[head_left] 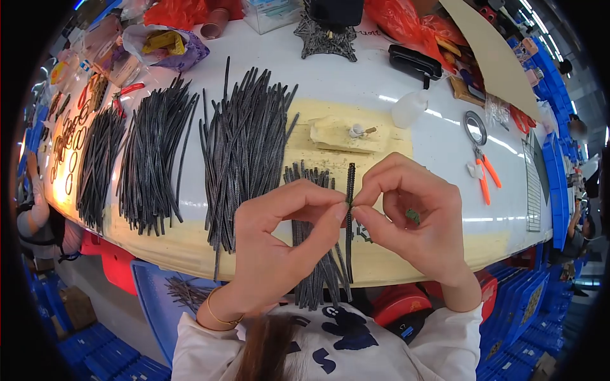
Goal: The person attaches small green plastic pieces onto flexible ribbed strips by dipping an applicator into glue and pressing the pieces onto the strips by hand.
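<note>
A thin black ridged strip (351,181) stands lengthwise between my two hands, above the table's front edge. My left hand (279,228) pinches its middle between thumb and index finger. From the other side, the thumb and index fingertip of my right hand (419,222) close on the same spot. A small dark green piece (413,216) shows at the curled fingers of my right hand; its kind is unclear. Under my left hand lies a bundle of similar black strips (321,279). Small dark bits (362,232) lie behind the strip, partly hidden by my fingers.
Larger piles of black strips (244,140) (155,152) spread leftward. Ahead are a pale yellow block (337,136) holding a small white container (357,131), and a white bottle (410,109). To the right lie a tape roll (474,127) and orange-handled pliers (484,181).
</note>
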`<action>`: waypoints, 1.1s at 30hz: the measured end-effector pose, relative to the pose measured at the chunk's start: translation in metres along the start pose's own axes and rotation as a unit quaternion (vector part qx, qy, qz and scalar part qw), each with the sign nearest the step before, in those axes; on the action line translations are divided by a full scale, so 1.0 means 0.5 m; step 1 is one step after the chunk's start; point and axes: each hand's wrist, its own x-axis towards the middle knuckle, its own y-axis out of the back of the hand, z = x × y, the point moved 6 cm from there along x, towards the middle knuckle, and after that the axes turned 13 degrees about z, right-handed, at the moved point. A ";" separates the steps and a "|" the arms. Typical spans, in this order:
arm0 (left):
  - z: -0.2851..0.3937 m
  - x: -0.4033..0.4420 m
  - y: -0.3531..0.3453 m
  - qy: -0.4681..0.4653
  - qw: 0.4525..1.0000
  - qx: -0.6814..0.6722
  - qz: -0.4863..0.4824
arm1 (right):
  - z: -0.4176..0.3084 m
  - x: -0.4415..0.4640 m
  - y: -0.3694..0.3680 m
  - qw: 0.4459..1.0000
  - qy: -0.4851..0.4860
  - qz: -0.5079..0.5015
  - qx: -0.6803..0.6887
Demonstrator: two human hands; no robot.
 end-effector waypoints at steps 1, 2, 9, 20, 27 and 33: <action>0.004 -0.002 -0.001 -0.012 1.000 0.005 -0.003 | -0.001 -0.002 0.003 1.000 0.003 0.006 -0.005; 0.007 -0.005 -0.002 -0.024 1.000 0.010 -0.005 | -0.002 -0.004 0.004 1.000 0.005 0.011 -0.009; 0.036 -0.021 -0.006 -0.093 0.993 0.063 -0.019 | -0.023 -0.017 0.010 0.997 0.049 0.024 -0.047; 0.046 -0.035 -0.003 -0.136 0.979 0.138 -0.066 | -0.017 -0.025 0.007 0.997 0.002 -0.040 -0.058; 0.052 -0.034 -0.003 -0.061 0.985 0.116 -0.113 | -0.007 -0.030 0.000 0.993 -0.090 -0.076 -0.022; 0.045 -0.026 -0.003 -0.002 0.988 0.094 -0.122 | -0.005 -0.033 -0.005 0.987 -0.135 -0.082 -0.016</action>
